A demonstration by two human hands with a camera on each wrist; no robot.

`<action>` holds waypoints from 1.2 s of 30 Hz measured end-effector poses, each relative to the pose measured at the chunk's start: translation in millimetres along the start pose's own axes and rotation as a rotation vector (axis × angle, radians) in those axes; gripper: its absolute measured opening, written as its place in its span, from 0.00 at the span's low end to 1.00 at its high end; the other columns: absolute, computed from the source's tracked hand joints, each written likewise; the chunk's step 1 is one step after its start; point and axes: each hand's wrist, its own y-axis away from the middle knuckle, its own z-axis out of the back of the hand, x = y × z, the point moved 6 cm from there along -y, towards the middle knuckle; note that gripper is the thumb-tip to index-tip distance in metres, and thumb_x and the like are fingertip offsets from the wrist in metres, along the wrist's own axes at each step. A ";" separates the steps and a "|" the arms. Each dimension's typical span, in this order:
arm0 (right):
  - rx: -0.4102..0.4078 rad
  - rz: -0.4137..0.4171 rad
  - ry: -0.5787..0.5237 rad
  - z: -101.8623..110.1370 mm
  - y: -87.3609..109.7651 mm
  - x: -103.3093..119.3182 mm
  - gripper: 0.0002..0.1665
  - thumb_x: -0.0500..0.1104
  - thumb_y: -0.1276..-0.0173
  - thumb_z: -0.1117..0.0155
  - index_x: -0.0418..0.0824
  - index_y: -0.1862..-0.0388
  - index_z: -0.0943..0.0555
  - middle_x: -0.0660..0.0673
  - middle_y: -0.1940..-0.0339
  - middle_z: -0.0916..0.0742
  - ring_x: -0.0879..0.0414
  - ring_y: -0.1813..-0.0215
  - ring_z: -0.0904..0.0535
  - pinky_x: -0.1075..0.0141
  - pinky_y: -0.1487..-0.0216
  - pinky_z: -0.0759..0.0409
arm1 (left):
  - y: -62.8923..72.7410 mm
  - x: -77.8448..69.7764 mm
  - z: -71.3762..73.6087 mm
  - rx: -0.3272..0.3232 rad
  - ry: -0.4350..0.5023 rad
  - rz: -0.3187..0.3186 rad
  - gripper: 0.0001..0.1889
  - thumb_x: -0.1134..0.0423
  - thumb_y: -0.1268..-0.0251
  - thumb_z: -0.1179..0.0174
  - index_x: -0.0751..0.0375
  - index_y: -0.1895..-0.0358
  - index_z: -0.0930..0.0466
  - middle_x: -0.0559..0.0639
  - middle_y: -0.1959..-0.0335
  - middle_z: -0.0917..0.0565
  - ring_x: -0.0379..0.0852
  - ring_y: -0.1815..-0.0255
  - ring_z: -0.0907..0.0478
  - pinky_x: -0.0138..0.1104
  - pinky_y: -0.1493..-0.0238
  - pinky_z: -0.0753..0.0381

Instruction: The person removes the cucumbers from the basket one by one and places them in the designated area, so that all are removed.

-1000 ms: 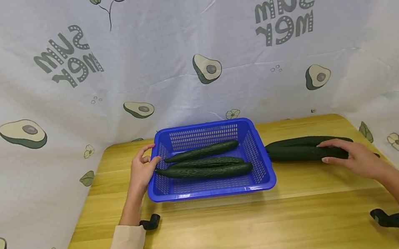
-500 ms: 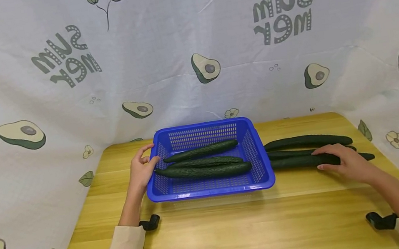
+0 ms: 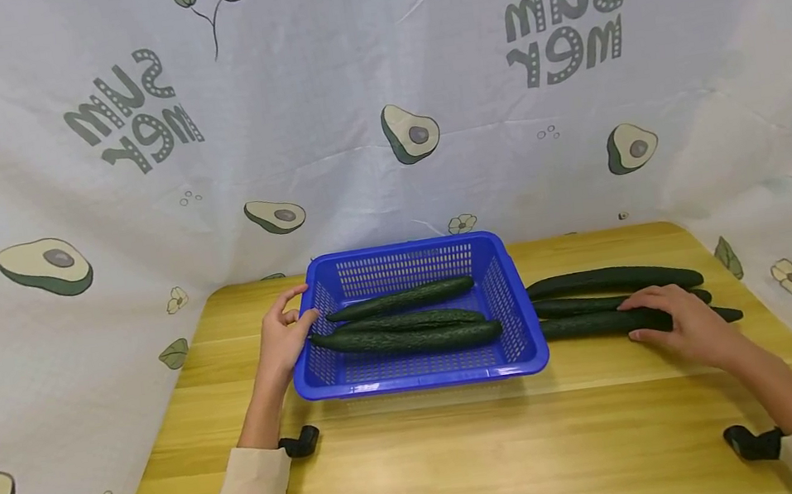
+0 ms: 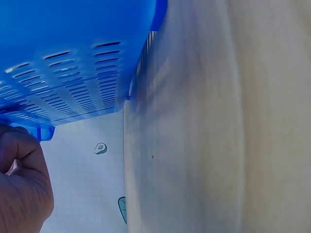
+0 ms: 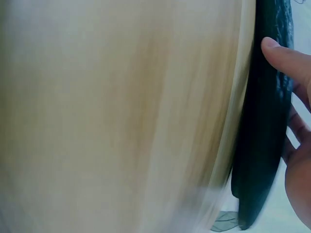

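Note:
My left hand [image 3: 282, 341] grips the left rim of a blue plastic basket [image 3: 422, 385], thumb on the inner side. In the left wrist view that hand [image 4: 22, 179] is at the lower left, below the slotted basket wall [image 4: 73, 63]. Three cucumbers lie in the basket, one [image 3: 403, 299] apart at the back and two side by side at the front. Right of the basket, three more cucumbers lie on the table. My right hand [image 3: 692, 325] holds the nearest cucumber [image 3: 594, 324], thumb on its near side and fingers over it. The middle cucumber [image 3: 577, 306] and back cucumber [image 3: 618, 279] lie beyond.
The wooden table [image 3: 425, 468] extends in front of the basket. A white cloth [image 3: 326, 173] printed with avocados hangs behind and at both sides. A black wrist camera [image 3: 301, 442] is on the left wrist, another [image 3: 752, 444] on the right.
The cucumbers on the right, bunched a second ago, have spread into three separate ones. My right hand has shifted slightly toward me and left with the nearest. The left hand and basket stay put.

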 end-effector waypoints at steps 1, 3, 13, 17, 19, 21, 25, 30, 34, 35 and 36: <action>-0.002 0.001 0.008 -0.1 -0.3 0.6 0.26 0.37 0.46 0.18 0.45 0.47 0.14 0.41 0.48 0.14 0.43 0.48 0.24 0.50 0.50 0.28 | 1.7 -2.7 0.2 -0.002 -0.002 -0.002 0.27 0.69 0.29 0.39 0.59 0.27 0.29 0.49 0.81 0.25 0.42 0.82 0.21 0.34 0.76 0.15; 0.001 0.004 0.013 -0.4 -0.6 1.5 0.26 0.37 0.47 0.18 0.45 0.47 0.14 0.41 0.48 0.14 0.42 0.48 0.24 0.49 0.51 0.28 | 3.6 -5.3 0.4 -0.004 -0.001 -0.004 0.27 0.69 0.29 0.39 0.59 0.27 0.29 0.49 0.81 0.24 0.42 0.82 0.21 0.34 0.76 0.15; 0.032 -0.068 -0.064 2.6 -2.6 5.2 0.21 0.38 0.39 0.22 0.42 0.46 0.15 0.37 0.47 0.14 0.36 0.45 0.24 0.38 0.50 0.26 | 4.2 -4.5 1.3 0.008 0.020 0.001 0.28 0.68 0.29 0.39 0.58 0.27 0.30 0.56 0.78 0.24 0.43 0.81 0.21 0.37 0.74 0.13; 0.017 -0.074 -0.045 6.0 -5.6 7.6 0.20 0.41 0.37 0.23 0.45 0.46 0.14 0.42 0.48 0.14 0.43 0.48 0.22 0.53 0.49 0.21 | 4.7 -4.5 1.7 0.005 0.018 0.004 0.28 0.68 0.29 0.39 0.58 0.27 0.29 0.55 0.78 0.24 0.44 0.81 0.20 0.38 0.73 0.13; 0.005 -0.067 -0.044 7.7 -8.2 9.7 0.20 0.42 0.37 0.23 0.46 0.46 0.15 0.44 0.48 0.14 0.54 0.50 0.21 0.67 0.52 0.21 | 4.5 -4.0 1.8 0.006 0.016 0.009 0.28 0.68 0.29 0.39 0.58 0.27 0.29 0.53 0.78 0.23 0.44 0.81 0.20 0.39 0.73 0.13; -0.009 -0.059 -0.053 9.3 -11.9 12.9 0.20 0.42 0.36 0.23 0.46 0.45 0.15 0.46 0.48 0.14 0.66 0.51 0.23 0.74 0.54 0.24 | 4.2 -3.7 1.8 0.006 0.016 0.011 0.27 0.67 0.28 0.39 0.58 0.27 0.29 0.51 0.79 0.24 0.43 0.81 0.20 0.39 0.73 0.13; -0.012 -0.073 -0.069 12.2 -23.0 22.1 0.20 0.43 0.35 0.24 0.45 0.44 0.16 0.44 0.46 0.14 0.61 0.48 0.21 0.64 0.50 0.21 | 3.8 -3.3 2.1 0.010 0.022 0.008 0.28 0.67 0.28 0.39 0.57 0.26 0.30 0.48 0.80 0.25 0.42 0.82 0.20 0.37 0.74 0.13; 0.017 -0.092 -0.124 12.6 -39.8 35.6 0.21 0.43 0.31 0.27 0.41 0.41 0.17 0.38 0.42 0.16 0.37 0.41 0.22 0.38 0.46 0.25 | 3.7 -2.2 1.5 0.007 0.026 0.011 0.28 0.67 0.29 0.39 0.57 0.27 0.29 0.50 0.80 0.24 0.42 0.82 0.21 0.35 0.76 0.14; 0.009 -0.080 -0.140 12.9 -53.1 47.1 0.20 0.43 0.29 0.30 0.40 0.41 0.17 0.38 0.42 0.15 0.39 0.42 0.20 0.39 0.46 0.24 | 2.8 -0.5 0.7 0.007 0.021 0.014 0.28 0.67 0.28 0.39 0.56 0.27 0.29 0.49 0.80 0.25 0.41 0.83 0.23 0.33 0.77 0.16; 0.005 -0.080 -0.141 13.3 -56.1 49.9 0.19 0.44 0.28 0.30 0.40 0.41 0.17 0.38 0.42 0.14 0.40 0.41 0.20 0.40 0.45 0.24 | 2.7 -0.5 0.5 0.008 0.020 0.013 0.28 0.67 0.28 0.39 0.56 0.26 0.29 0.48 0.80 0.25 0.41 0.83 0.24 0.33 0.77 0.16; 0.005 -0.081 -0.146 13.4 -59.1 52.6 0.19 0.44 0.27 0.31 0.40 0.40 0.17 0.39 0.43 0.14 0.40 0.41 0.20 0.40 0.45 0.23 | 2.7 -0.6 0.5 0.008 0.019 0.012 0.28 0.67 0.28 0.39 0.56 0.26 0.30 0.48 0.81 0.26 0.40 0.84 0.25 0.32 0.78 0.17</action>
